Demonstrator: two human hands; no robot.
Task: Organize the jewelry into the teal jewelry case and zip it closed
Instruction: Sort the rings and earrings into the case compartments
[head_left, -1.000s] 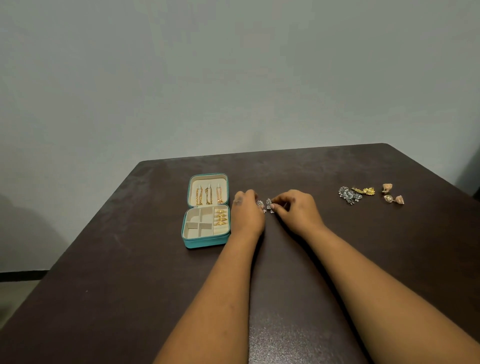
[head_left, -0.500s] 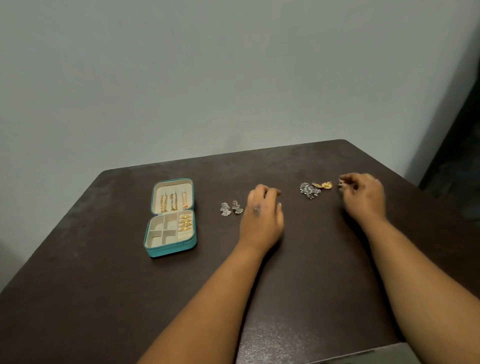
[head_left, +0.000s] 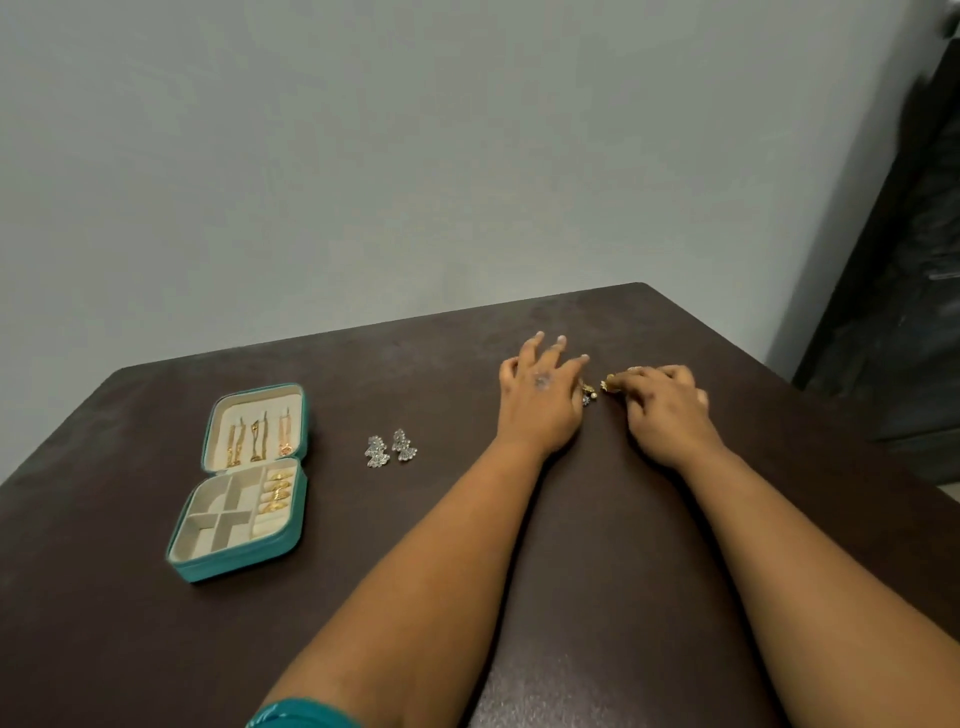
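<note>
A: Where does the teal jewelry case (head_left: 240, 483) sit?

B: On the left part of the dark counter (head_left: 130, 623), lying open with the lid flat behind the base. The zip is undone. Three long gold earrings (head_left: 255, 437) hang in a row inside the lid, and the base has cream dividers with a stack of gold rings (head_left: 278, 491) in its right-hand column.

A: And the loose pieces?

B: A pair of silver earrings (head_left: 389, 449) lies on the counter just right of the case, the two side by side and nearly touching. They are well apart from both hands.

A: What about the left hand (head_left: 540, 402)?

B: It rests far out on the counter with its fingers spread and fairly straight, so its grip is apart and holds nothing I can see. A small silver and gold piece (head_left: 588, 393) peeks out at its right edge, touching or almost touching the hand; I cannot tell which.

A: The right hand (head_left: 662, 402)?

B: Its fingers are curled, and the tips pinch a small gold piece (head_left: 609, 384) at the hand's left side, so that grip is clamped on it. The piece is too small and blurred to say what kind of jewelry it is.

A: How close are the hands?

B: Near each other, with only the small pieces between them. A strip of teal sleeve (head_left: 298, 717) shows at the bottom edge
</note>
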